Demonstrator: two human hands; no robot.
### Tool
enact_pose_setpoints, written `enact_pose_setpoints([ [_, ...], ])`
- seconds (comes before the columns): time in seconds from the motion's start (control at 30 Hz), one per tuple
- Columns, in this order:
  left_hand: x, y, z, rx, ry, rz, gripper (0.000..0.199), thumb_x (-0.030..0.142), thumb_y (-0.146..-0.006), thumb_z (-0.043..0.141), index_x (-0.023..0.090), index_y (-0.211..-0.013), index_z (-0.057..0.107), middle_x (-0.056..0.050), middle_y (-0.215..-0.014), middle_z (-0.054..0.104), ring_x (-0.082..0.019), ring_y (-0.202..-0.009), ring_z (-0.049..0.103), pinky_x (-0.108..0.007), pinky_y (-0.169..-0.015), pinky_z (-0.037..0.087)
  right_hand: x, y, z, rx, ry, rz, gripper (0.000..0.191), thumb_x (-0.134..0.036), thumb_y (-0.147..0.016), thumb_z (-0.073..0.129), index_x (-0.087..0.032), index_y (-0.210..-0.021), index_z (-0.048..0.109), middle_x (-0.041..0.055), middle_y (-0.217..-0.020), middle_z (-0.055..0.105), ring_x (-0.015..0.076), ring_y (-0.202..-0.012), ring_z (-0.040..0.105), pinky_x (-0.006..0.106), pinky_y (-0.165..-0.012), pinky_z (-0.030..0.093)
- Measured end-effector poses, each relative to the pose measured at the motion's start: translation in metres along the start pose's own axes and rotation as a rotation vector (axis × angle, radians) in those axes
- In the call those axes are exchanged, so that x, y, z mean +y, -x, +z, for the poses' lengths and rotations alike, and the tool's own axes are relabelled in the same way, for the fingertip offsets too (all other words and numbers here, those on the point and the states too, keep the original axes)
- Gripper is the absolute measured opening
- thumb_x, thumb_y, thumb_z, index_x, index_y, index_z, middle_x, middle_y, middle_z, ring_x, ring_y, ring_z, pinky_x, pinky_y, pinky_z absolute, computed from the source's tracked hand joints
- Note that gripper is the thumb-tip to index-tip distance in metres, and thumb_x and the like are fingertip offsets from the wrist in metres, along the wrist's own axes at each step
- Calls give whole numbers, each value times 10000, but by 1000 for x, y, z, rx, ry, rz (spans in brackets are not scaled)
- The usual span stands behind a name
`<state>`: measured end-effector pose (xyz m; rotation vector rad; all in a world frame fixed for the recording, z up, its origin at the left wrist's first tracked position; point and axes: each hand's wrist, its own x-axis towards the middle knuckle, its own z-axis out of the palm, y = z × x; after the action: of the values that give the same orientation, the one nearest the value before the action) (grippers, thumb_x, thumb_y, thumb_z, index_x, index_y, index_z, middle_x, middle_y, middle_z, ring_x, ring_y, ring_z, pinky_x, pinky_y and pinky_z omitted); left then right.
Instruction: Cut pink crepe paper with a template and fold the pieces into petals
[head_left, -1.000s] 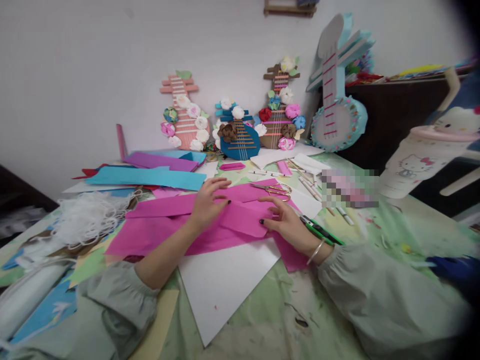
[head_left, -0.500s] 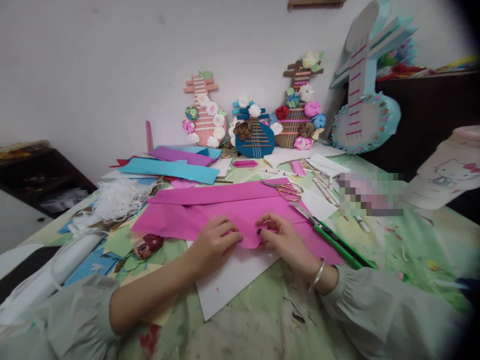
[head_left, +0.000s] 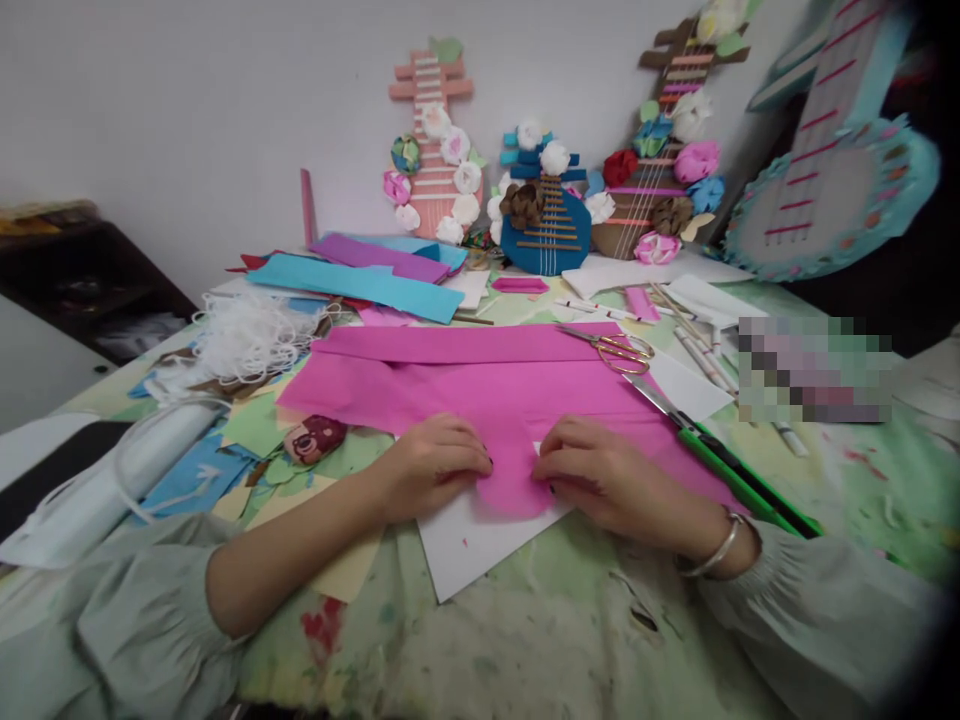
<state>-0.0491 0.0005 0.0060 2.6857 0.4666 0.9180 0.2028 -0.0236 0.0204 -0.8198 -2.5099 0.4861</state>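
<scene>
A small piece of pink crepe paper (head_left: 516, 485) with a rounded lower edge is stretched between my hands. My left hand (head_left: 435, 465) pinches its left edge. On the opposite edge, the fingertips of my right hand (head_left: 607, 475) are closed, a silver bangle on that wrist. Behind them lie larger pink crepe paper sheets (head_left: 465, 385), partly folded, over a white board (head_left: 461, 560). Gold-handled scissors (head_left: 626, 352) rest on the pink sheets near their far right corner. Just right of my right hand is a green utility knife (head_left: 739, 480), its blade out.
White string (head_left: 251, 335) lies in a tangle at left, near paper scraps and a white roll (head_left: 112, 490). Blue paper strips (head_left: 360, 285) are stacked behind. Flower-decorated model instruments (head_left: 547, 230) lean on the wall. Thin sticks (head_left: 701, 350) lie at back right.
My right fingers, spread apart earlier, have closed on the paper's edge. The small piece now stands out more between both hands. The camera's view has tilted down and shifted left.
</scene>
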Motion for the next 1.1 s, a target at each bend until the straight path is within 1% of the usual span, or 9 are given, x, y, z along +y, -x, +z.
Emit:
enact_pose_setpoints([
  [0.1,-2,-1,-2,-16,80,-12,143,89,-834,561,159,-900,666,-81,-852,715,-187,-835,656,-337,-784,513,2,0,0,16,-26,-21,173,-105,-888,503,-162,-902,666,91,-963,588,193,-916,512,346,-801,431],
  [0.27,-4,-1,-4,-136,241,-36,158,109,-846,566,185,-902,692,-80,-910,703,-187,-898,624,-336,-830,490,0,0,1,-82,-109,-57,156,-112,-898,499,-166,-925,643,82,-991,592,190,-962,505,345,-838,428],
  [0.5,0,-6,-10,-302,356,-216,126,143,-832,618,189,-884,723,-69,-955,627,-156,-911,588,-278,-829,455,-4,-3,2,-125,-152,52,119,-74,-864,524,-153,-870,612,76,-948,577,194,-917,505,347,-809,425],
  [0.63,1,-9,-9,-289,356,-238,111,170,-857,597,170,-864,708,-70,-916,636,-157,-892,582,-286,-826,449,-5,-4,3,-110,-148,47,156,-75,-886,479,-160,-879,610,73,-929,583,195,-900,507,354,-800,420],
  [0.7,-1,-8,-6,-257,344,-237,112,180,-863,593,168,-860,704,-70,-898,646,-159,-878,584,-295,-820,452,-5,-5,6,-83,-115,20,180,-90,-902,463,-173,-893,622,72,-929,594,195,-898,507,360,-803,414],
  [0.87,-11,-2,-2,-63,274,-248,131,235,-868,608,195,-876,733,-61,-857,659,-164,-865,596,-296,-790,477,3,-5,14,71,91,-58,210,-131,-922,464,-202,-895,660,81,-972,596,210,-929,485,380,-803,386],
  [0.93,-14,-1,-2,-24,245,-234,127,238,-860,621,208,-868,744,-57,-848,661,-164,-868,598,-295,-789,481,7,-5,15,111,166,-84,226,-116,-918,462,-208,-908,668,83,-994,592,218,-941,472,389,-801,375],
  [1.0,-15,-1,-3,-42,233,-217,129,237,-859,620,222,-871,748,-52,-836,667,-165,-869,599,-304,-804,480,10,-4,14,103,195,-104,235,-107,-911,469,-219,-928,675,82,-1009,592,221,-952,468,397,-807,370],
  [1.1,-12,-3,-5,-120,234,-203,137,222,-849,621,228,-921,738,-54,-851,676,-179,-899,593,-339,-854,467,10,-5,13,45,161,-111,220,-142,-910,490,-233,-938,688,78,-1001,602,221,-958,480,406,-826,373],
])
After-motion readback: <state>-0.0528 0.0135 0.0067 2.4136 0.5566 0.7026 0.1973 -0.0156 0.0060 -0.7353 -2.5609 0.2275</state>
